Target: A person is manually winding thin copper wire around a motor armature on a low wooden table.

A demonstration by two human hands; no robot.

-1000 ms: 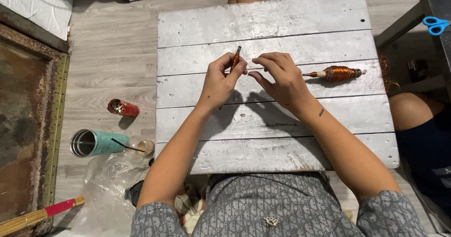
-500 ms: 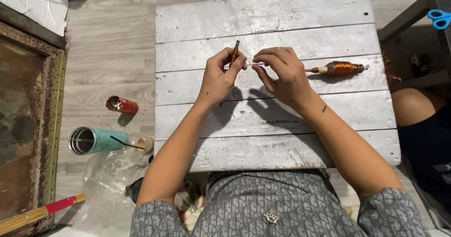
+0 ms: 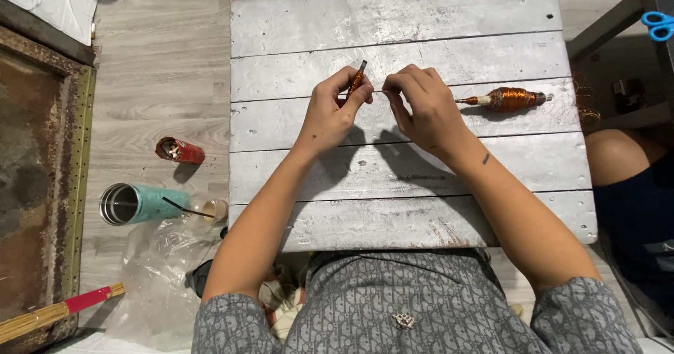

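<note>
My left hand point(image 3: 330, 112) pinches a small stick wound with copper wire point(image 3: 357, 80), held upright over the middle of a white plank table point(image 3: 393, 17). My right hand point(image 3: 421, 105) sits just to the right of it, fingertips pinched on a thin wire that runs toward the stick. A larger spindle wrapped in copper wire point(image 3: 509, 99) lies on the table to the right of my right hand, apart from it.
On the wooden floor to the left lie a small red can point(image 3: 180, 150) and a teal tumbler point(image 3: 137, 204) on its side, with clear plastic point(image 3: 151, 270) below. Blue scissors point(image 3: 658, 24) are at the top right. Another person's knee point(image 3: 621, 154) is at the right.
Both hands stay together over the table's middle; the fingers have shifted slightly around the small wound stick. The big spindle has not moved.
</note>
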